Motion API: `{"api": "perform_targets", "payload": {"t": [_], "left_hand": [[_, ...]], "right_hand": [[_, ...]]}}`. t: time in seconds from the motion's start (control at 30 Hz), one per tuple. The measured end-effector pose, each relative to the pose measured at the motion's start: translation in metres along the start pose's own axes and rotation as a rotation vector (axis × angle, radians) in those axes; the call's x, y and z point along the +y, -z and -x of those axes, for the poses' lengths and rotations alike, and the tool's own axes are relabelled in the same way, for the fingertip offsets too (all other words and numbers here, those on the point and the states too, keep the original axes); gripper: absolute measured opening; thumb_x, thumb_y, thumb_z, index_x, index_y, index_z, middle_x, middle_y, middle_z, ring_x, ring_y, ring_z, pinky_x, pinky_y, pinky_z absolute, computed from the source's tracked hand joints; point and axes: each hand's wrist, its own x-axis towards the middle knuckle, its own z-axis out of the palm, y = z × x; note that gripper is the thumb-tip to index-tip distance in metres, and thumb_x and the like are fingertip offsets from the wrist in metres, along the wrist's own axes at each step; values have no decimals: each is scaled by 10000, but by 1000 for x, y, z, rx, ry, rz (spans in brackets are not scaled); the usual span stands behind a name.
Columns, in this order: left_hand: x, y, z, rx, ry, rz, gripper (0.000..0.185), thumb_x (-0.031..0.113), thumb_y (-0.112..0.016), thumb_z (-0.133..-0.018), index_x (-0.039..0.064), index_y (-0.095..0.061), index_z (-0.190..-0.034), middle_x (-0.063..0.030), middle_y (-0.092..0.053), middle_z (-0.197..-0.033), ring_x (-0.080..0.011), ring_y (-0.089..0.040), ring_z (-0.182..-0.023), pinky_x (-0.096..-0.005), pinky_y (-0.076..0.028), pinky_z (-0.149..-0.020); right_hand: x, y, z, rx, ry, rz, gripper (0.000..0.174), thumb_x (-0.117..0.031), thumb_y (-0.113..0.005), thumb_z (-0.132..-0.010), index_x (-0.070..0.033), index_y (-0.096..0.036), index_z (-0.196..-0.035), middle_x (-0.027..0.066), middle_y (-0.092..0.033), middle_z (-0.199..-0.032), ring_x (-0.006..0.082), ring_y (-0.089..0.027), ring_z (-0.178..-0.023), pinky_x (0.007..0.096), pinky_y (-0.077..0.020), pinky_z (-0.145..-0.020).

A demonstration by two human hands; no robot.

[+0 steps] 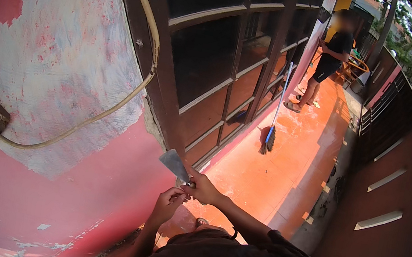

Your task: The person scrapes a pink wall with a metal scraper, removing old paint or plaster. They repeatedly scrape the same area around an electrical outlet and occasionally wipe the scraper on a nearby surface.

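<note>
My right hand (201, 188) is closed round the handle of a metal trowel or wide scraper (175, 165), whose flat blade points up and left, near the corner of the window frame. Close below it, my left hand (170, 202) is raised with bent fingers meeting the fingers of the right; whether something small lies between them cannot be told. To the left stands a pink wall (101, 168), its paint scraped to a whitish patch (68, 48) with ragged edges. A beige hose or cable (129, 99) hangs in a loop across the patch and the dark window frame (168, 110).
A broom (271, 135) leans on the window side, its bristles on the orange tiled floor (285, 166). Farther along, another person (330, 55) stands facing the wall, near a wooden chair (353, 69). A dark boundary wall (378, 247) with slots runs along the right.
</note>
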Motion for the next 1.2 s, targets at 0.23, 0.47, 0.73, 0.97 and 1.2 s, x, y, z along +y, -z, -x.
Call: {"api": "perform_targets", "payload": {"t": [0.23, 0.47, 0.73, 0.97, 1.2], "left_hand": [[5, 35, 13, -108, 118, -167, 221, 150, -657, -1015, -20, -669, -1157, -79, -732, -1030, -159, -707, -971, -309, -555, -880], [176, 113, 34, -333, -267, -521, 241, 150, -672, -999, 0, -673, -1188, -112, -714, -1065, -255, -708, -946, -359, -558, -872], [350, 236, 127, -188, -684, -662, 178, -24, -681, -914, 13, -711, -1085, -118, -726, -1034, -263, -716, -939, -377, -563, -813], [291, 236, 109, -133, -537, -246, 394, 3, -640, -963, 51, -573, -1349, -186, -570, -1421, -245, -622, -1215, -383, -527, -950], [289, 202, 75, -177, -529, 180, 772, 67, -556, -1006, 119, -116, -1637, -184, -311, -1639, -324, -340, -1514, -478, -439, -1105]], "right_hand": [[-41, -9, -27, -411, 90, 216, 834, -45, -673, -978, -296, -257, -1656, 140, -734, -1078, 172, -658, -838, 330, -535, -835], [-165, 11, -43, -391, 367, 258, 772, 26, -687, -939, -142, -359, -1618, 121, -723, -981, 182, -679, -763, 307, -553, -757], [-340, -59, -100, 110, 1023, 563, 590, 48, -633, -914, 35, -510, -1490, 170, -744, -1001, 121, -639, -596, 246, -494, -596], [-406, -132, -173, 530, 1226, 721, 616, 30, -640, -898, -135, -571, -1487, 194, -656, -985, 291, -600, -720, 370, -483, -704], [-413, -156, -175, 659, 1136, 808, 608, 6, -607, -903, -155, -563, -1487, 164, -509, -843, 340, -548, -714, 456, -463, -671]]}}
